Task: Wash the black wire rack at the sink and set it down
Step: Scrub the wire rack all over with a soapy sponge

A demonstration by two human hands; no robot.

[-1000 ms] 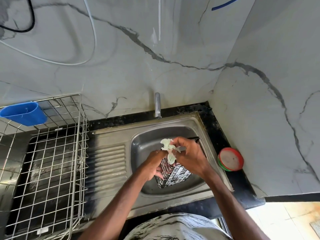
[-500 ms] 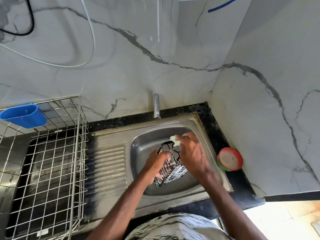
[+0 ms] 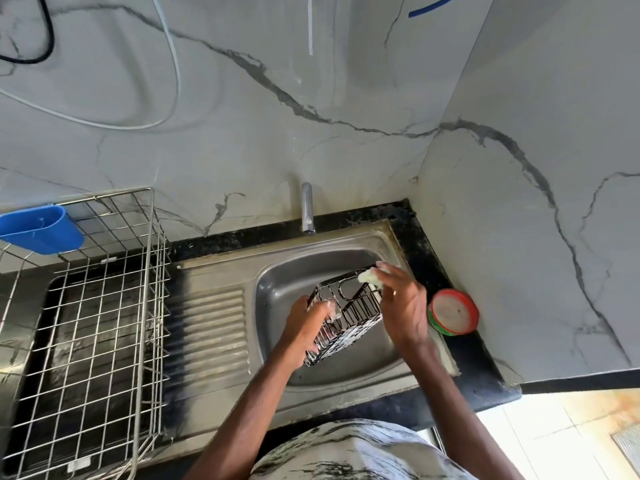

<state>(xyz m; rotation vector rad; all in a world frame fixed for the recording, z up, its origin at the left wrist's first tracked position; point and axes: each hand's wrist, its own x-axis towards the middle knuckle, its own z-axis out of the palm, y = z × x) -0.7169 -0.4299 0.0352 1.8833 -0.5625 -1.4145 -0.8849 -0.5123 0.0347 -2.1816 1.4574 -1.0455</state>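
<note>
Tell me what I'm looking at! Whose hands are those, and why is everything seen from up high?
There is no machine here, just a person washing up. A camera worn on their head looks forward and down, so you see what they see: their own two arms reaching out.

The left hand grips a black wire rack and holds it over the steel sink. The right hand pinches a pale soapy scrubber against the rack's far end. Behind the sink stands a tap.

To the left sits a big silver wire basket with a blue plastic cup at its back edge. To the right, on the black counter, is a round tub with a red and green rim.
</note>
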